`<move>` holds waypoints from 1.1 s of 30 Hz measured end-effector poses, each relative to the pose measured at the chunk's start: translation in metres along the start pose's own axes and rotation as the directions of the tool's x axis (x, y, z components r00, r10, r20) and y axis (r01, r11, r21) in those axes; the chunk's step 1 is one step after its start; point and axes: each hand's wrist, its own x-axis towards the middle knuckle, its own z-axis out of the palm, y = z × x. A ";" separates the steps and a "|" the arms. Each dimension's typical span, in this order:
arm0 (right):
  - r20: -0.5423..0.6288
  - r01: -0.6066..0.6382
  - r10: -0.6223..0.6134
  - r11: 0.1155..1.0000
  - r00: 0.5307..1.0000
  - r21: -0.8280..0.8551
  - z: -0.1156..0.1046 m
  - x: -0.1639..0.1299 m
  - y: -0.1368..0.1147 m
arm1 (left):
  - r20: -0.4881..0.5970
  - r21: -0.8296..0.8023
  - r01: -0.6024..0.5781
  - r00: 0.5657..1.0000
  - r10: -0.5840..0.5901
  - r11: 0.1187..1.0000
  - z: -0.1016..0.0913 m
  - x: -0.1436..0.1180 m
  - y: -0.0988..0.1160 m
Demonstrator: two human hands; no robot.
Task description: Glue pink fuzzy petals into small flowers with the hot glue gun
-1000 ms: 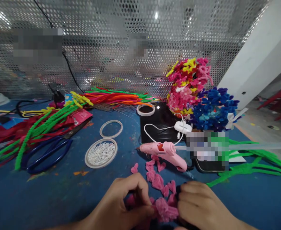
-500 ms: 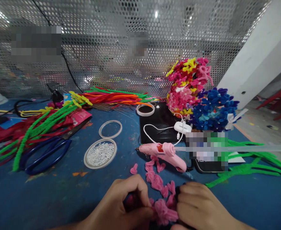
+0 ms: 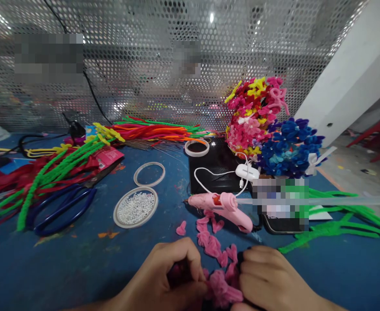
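Between your two hands, low at the table's near edge, sits the pink pipe-cleaner flower (image 3: 223, 288); your left hand (image 3: 164, 278) pinches its side with curled fingers, your right hand (image 3: 270, 278) closes around the other. Squeeze harder and the petals could flatten or pull loose. Just beyond lie loose pink petals (image 3: 212, 242) and the glue gun (image 3: 222, 206), whose nozzle may burn a straying knuckle. Further left, a shallow round lid (image 3: 136, 207) holds white beads

fuzzy pink chenille flower (image 3: 222, 287), glossy plastic glue gun (image 3: 224, 206), scuffed matt blue table (image 3: 80, 263).
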 end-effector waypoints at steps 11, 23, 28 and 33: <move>0.010 -0.006 0.006 1.000 1.000 -0.001 -0.002 0.001 -0.002 | -0.018 0.013 -0.008 1.000 0.008 1.000 0.001 -0.001 0.005; 0.014 -0.019 0.019 1.000 1.000 0.010 -0.002 -0.001 -0.003 | -0.023 -0.004 -0.030 0.999 0.030 1.000 0.002 0.002 0.003; 0.003 -0.016 0.016 1.000 1.000 0.011 -0.001 0.000 -0.002 | -0.012 -0.049 0.010 1.000 -0.011 0.999 0.003 0.000 0.001; 0.001 -0.005 0.005 1.000 1.000 0.009 -0.004 0.000 -0.004 | -0.023 -0.037 -0.009 1.000 0.008 0.999 0.003 0.000 0.003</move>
